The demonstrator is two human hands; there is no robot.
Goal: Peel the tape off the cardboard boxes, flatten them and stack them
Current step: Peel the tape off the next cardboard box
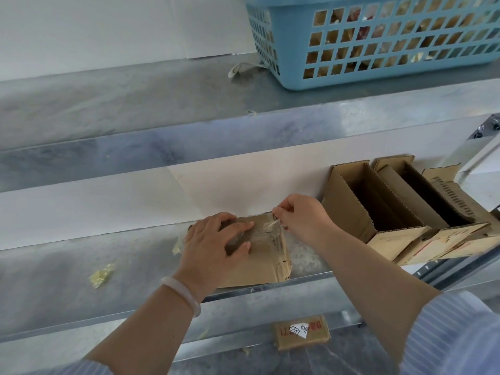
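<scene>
Galvanised metal shelving fills the head view, and on the middle grey metal shelf [81, 280] sits the small brown cardboard box [259, 263] you are working on, close to the shelf's front edge. Your left hand [213, 244] lies flat over the box's top, its fingers [240, 227] spread and fairly straight, pressing down rather than gripping. Your right hand [300, 217] is at the box's far right corner, thumb and forefinger closed in a pinch on the lifted end of the clear strip of packing tape [273, 227]. The likely trouble is the tape: it looks thin and crinkled, so a sharp or steep pull could snap it near the corner and leave the rest stuck under your left palm, which covers part of the strip. A hard pull could also tear the cardboard's face. If your left hand eases off, the box could slide toward the front edge and drop. Just beside your right wrist stand the open brown corrugated boxes [349, 209]; a wide sweep of your elbow could knock them. Yellowish tape scraps [101, 274] lie to the left and may cling to whatever you stack there.
</scene>
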